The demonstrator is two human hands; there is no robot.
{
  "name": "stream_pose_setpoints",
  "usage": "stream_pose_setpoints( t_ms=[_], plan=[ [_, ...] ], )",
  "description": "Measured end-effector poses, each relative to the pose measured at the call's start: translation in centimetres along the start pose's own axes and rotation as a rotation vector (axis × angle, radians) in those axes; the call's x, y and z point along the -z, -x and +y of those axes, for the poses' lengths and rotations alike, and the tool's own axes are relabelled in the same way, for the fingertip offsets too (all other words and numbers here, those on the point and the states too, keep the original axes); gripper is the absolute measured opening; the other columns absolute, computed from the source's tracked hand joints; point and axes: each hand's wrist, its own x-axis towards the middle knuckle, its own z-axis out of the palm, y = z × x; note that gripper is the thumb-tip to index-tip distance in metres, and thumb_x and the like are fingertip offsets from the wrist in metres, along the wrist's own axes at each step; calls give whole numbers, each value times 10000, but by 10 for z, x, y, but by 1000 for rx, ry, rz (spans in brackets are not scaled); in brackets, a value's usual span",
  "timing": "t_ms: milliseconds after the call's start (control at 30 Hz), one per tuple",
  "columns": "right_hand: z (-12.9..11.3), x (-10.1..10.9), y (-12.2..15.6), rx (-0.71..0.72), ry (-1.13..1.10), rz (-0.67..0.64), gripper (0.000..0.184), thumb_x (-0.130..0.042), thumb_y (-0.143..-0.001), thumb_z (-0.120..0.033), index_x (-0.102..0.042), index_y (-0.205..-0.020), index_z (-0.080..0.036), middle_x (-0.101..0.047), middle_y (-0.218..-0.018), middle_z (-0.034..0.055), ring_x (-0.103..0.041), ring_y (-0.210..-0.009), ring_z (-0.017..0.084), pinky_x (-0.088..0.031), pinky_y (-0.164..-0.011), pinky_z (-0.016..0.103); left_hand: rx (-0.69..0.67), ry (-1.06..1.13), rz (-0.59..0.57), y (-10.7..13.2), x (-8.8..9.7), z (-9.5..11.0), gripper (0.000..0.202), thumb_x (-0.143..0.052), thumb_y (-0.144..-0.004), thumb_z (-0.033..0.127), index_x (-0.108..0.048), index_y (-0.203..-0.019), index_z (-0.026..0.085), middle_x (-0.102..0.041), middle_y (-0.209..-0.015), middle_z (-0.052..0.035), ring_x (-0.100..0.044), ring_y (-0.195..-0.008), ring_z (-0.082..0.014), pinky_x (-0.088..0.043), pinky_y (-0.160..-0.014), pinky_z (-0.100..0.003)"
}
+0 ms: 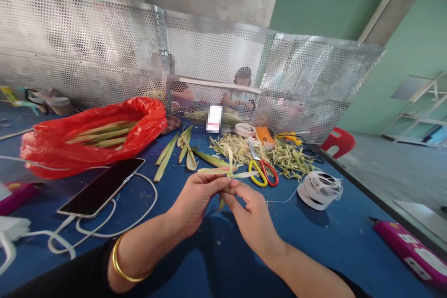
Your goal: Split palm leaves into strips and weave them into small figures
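Over the blue table, my left hand [195, 198] pinches a folded leaf piece [229, 173] whose pale strips spread outward from a small knot-like centre. My right hand [249, 212] is closed on the same piece from the right, fingertips meeting those of my left. A narrow end of leaf hangs beneath the fingers. Just beyond the hands lie scissors [264, 173] with one yellow and one red handle. Green and pale leaf strips [166, 156] lie to the left of them, and a pile of leaf scraps [293, 160] sits behind the scissors.
A red plastic bag [52, 142] holds long leaves at left. A phone [101, 188] with a white cable lies before it. At right are a white string coil [319, 191] and a magenta device [410, 249]. A perforated metal screen [216, 51] stands behind, people beyond it.
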Motion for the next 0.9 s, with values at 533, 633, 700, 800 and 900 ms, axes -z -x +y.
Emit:
stream_pose_setpoints(
  t_ms=[533,633,700,800,900],
  plan=[
    [-6,6,1,99,155,-99,236,-488,-850,-118,-497,-625,-190,-583,-769,29,-546,-802,170,-445,-712,278,72,83,113,2,1,2,248,-774,-585,115,-708,-824,132,-716,-739,-42,-632,-706,-129,-461,-683,-213],
    [-8,5,3,100,234,-130,217,-499,-871,-163,-549,-662,-191,-611,-766,24,-563,-762,161,-440,-679,265,100,76,111,1,2,4,242,-759,-611,136,-691,-843,136,-705,-714,-31,-627,-660,-122,-457,-619,-204],
    [-10,8,4,171,331,-129,199,-508,-886,-208,-576,-700,-197,-619,-738,14,-567,-708,151,-429,-670,264,118,60,95,-1,4,6,205,-743,-644,171,-676,-835,136,-692,-681,-24,-621,-623,-116,-453,-590,-201],
    [-11,18,1,329,485,90,136,-535,-880,-250,-586,-768,-192,-637,-790,38,-585,-766,170,-417,-742,298,85,12,58,-3,7,10,181,-733,-669,207,-654,-813,131,-667,-637,-14,-613,-594,-106,-465,-614,-206],
    [-7,28,-7,308,570,259,119,-587,-844,-291,-600,-892,-183,-651,-909,77,-583,-888,215,-407,-809,343,63,-30,-1,-6,9,10,211,-729,-680,230,-636,-848,145,-629,-599,14,-582,-542,-90,-462,-588,-207]
  ],
)
